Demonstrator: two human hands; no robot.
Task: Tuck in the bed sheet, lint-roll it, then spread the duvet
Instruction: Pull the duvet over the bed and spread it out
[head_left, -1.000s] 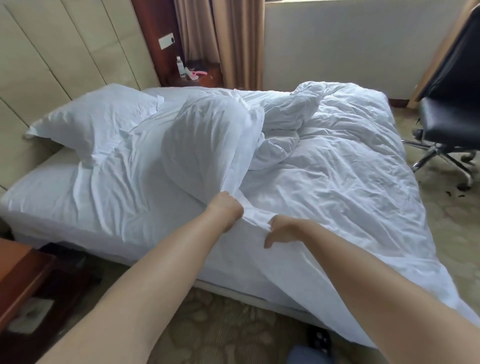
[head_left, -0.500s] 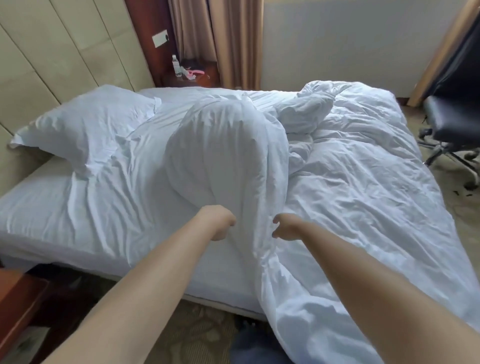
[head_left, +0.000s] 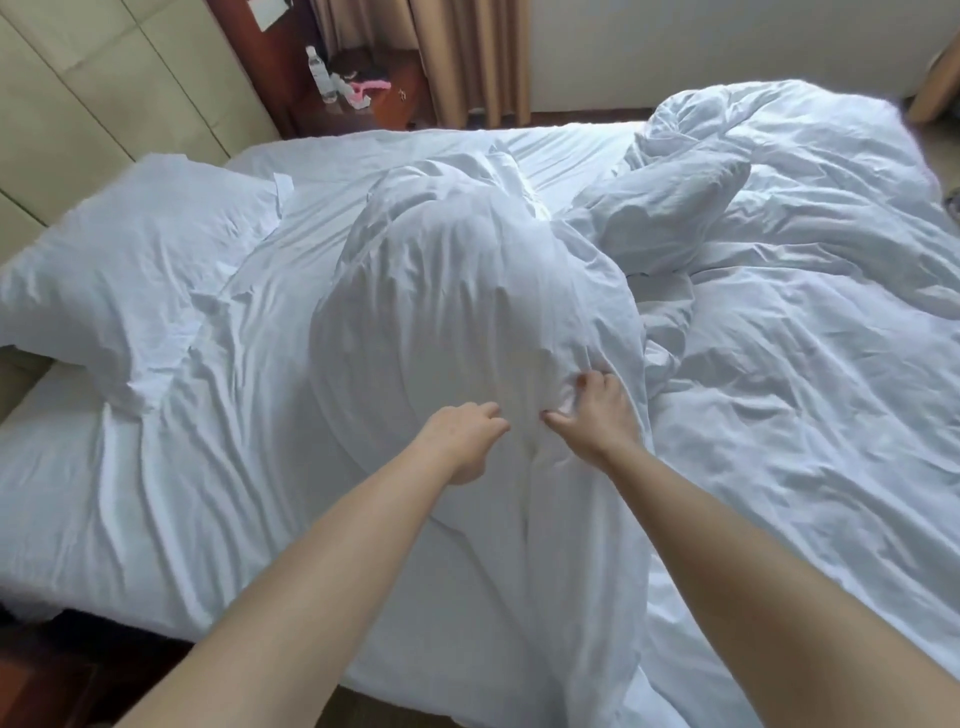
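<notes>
A white duvet (head_left: 779, 322) lies crumpled over the right half of the bed, and one fold of it (head_left: 467, 312) billows up in the middle. My right hand (head_left: 595, 415) grips that fold, with cloth bunched between its fingers. My left hand (head_left: 462, 436) lies against the same fold just to the left, fingers loosely curled; whether it holds cloth is unclear. The wrinkled white bed sheet (head_left: 171, 493) is bare on the left half. A white pillow (head_left: 130, 270) sits at the head of the bed.
A padded headboard (head_left: 78, 104) runs along the left. Behind the bed, a dark wooden nightstand (head_left: 389, 109) carries a water bottle (head_left: 318, 73) and a pink object (head_left: 369, 88). Brown curtains (head_left: 467, 52) hang at the back. Dark wood furniture shows at the lower left.
Both hands have moved forward and up over the bed, carrying the duvet fold onto the mattress. The view has come closer to the bed.
</notes>
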